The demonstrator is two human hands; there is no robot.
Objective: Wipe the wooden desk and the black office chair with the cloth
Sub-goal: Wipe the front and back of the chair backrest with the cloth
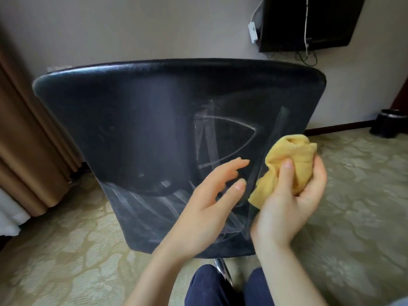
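The black office chair [136,133] fills the middle of the head view, its mesh backrest turned toward me and its seat showing through the mesh. My right hand [293,202] grips a bunched yellow cloth [291,160] beside the backrest's right edge. Just left of the cloth, my left hand [212,204] hovers in front of the lower right of the backrest, fingers spread and holding nothing. The wooden desk is out of view.
Brown curtains [24,151] hang at the left. A black screen [309,21] with dangling white cables is mounted on the wall at upper right. A black bin [388,123] stands on the patterned carpet [357,195] at far right. My knees are at the bottom.
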